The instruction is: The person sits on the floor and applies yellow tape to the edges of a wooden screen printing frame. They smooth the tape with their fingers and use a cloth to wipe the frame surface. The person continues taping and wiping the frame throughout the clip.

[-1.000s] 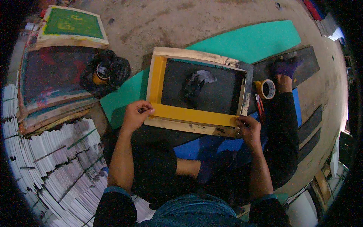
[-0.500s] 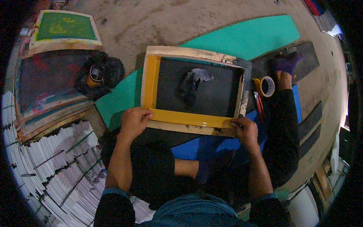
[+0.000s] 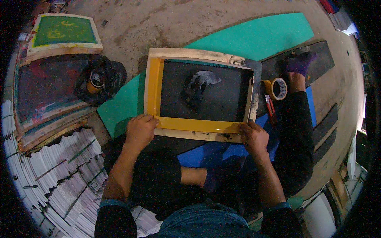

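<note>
A wooden screen-printing frame lies before my legs, its dark mesh marked by a pale, rounded patch. Yellow tape runs down the frame's left inner side, and a further strip of yellow tape stretches along the near side. My left hand is closed at the strip's left end, against the near left corner. At the right end my right hand pinches the tape, its thumb and fingers against the near right corner. The fingertips of both hands are partly hidden.
Right of the frame are a roll of yellow tape and a red cutter knife, near my foot. Green board and blue board lie beneath. At left, a cup in a black bag sits on another screen, by stacked paper.
My left hand has turned, its fingers now lying lower over the near left corner. The right hand has settled more firmly on its corner. The whole view has shifted slightly.
</note>
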`<control>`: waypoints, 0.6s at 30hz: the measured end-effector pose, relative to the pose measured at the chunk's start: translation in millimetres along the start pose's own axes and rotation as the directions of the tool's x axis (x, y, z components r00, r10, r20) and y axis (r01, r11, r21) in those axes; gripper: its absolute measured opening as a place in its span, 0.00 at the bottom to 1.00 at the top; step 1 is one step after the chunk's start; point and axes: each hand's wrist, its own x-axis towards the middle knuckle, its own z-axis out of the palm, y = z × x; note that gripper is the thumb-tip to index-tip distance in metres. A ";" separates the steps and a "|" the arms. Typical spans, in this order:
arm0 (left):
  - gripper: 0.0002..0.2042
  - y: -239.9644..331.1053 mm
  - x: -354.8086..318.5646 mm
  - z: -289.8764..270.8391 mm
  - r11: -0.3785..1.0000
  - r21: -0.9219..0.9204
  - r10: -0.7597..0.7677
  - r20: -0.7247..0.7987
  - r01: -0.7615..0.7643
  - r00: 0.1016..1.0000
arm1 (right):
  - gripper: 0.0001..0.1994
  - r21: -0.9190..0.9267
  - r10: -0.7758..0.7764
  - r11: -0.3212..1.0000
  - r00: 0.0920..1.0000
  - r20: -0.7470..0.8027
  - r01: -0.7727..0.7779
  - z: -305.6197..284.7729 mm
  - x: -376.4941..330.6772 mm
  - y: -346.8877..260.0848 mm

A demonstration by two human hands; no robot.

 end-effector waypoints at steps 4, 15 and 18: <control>0.09 2.7 4.1 -6.3 1.000 -0.001 0.014 -0.043 -0.014 0.999 | 0.09 -0.062 0.006 0.998 1.000 0.013 -0.005 -1.7 -0.4 -5.4; 0.10 21.6 16.7 -18.9 0.984 0.167 -0.100 0.226 0.062 0.969 | 0.10 -0.116 0.013 0.993 0.999 0.031 -0.010 -11.7 -1.8 -19.6; 0.10 24.7 19.7 -16.9 0.979 0.189 -0.122 0.235 0.077 0.964 | 0.10 -0.138 0.050 0.989 0.998 0.049 -0.043 -11.5 -3.1 -19.3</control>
